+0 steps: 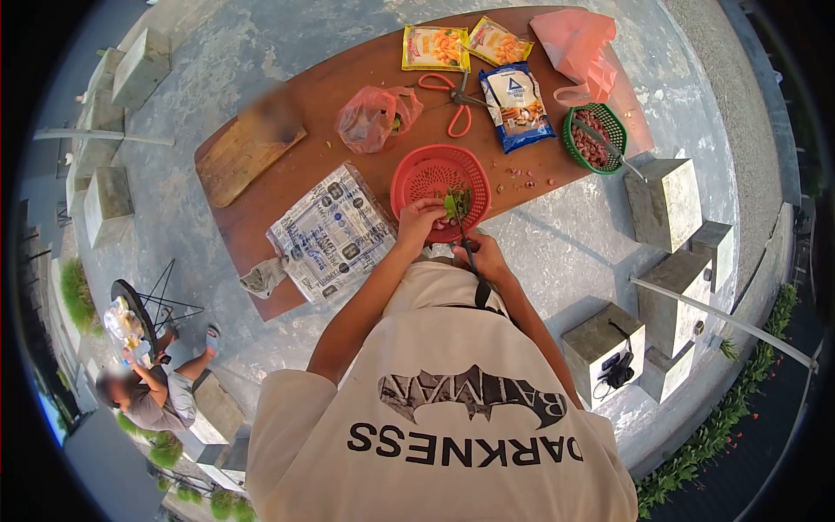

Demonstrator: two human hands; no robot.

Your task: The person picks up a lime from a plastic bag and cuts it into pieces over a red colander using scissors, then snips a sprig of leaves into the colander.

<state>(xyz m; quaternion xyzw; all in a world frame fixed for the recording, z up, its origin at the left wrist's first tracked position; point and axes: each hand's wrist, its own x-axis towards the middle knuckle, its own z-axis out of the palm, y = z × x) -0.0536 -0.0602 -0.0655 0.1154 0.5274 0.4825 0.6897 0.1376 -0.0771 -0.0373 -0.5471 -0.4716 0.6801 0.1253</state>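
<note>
Over the near rim of the red plastic basket (pixel 425 170), my left hand (pixel 421 223) pinches a bunch of green leaves (pixel 457 202). My right hand (pixel 489 258) is closed around a dark, thin tool (pixel 470 251) that points up toward the leaves; its exact kind is hard to make out. Some greens lie inside the basket. Left of the basket is a folded printed cloth or bag (pixel 335 232). A pink plastic bag (pixel 365 119) with something green inside rests beyond it.
The brown table (pixel 322 104) holds a wooden board (pixel 248 165), red-handled scissors (pixel 458 121), several food packets (pixel 517 104), a pink bag (pixel 574 45) and a green basket (pixel 616 130) of reddish pieces. Concrete blocks (pixel 663 204) stand right. Another person (pixel 156 400) sits lower left.
</note>
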